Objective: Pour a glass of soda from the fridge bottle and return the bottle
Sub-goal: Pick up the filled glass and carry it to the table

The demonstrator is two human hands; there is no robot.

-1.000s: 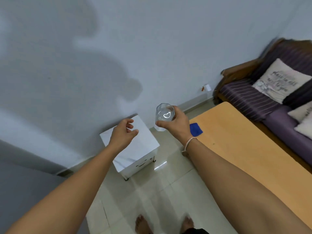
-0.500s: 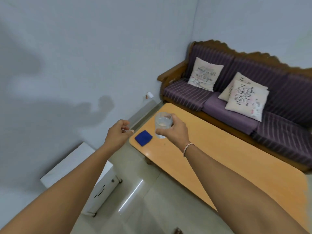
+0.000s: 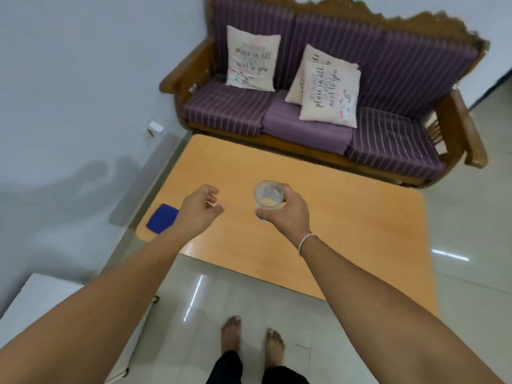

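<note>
My right hand [image 3: 288, 210] grips a clear glass [image 3: 268, 196] from the side and holds it upright above the wooden table [image 3: 346, 231]. The glass looks see-through, and I cannot tell how much liquid is in it. To its left, my left hand [image 3: 201, 207] hovers over the table with fingers loosely curled and nothing in it. No bottle and no fridge appear in the head view.
A blue cloth [image 3: 162, 218] lies on the table's near left corner. A purple striped sofa [image 3: 318, 112] with cushions stands behind the table. A small white cabinet [image 3: 41, 306] sits at the lower left. My bare feet [image 3: 252, 339] stand on the tiled floor.
My view has swung right from the white cabinet and wall to face the table and sofa. Both hands, the right one with the glass, now hang over the tabletop.
</note>
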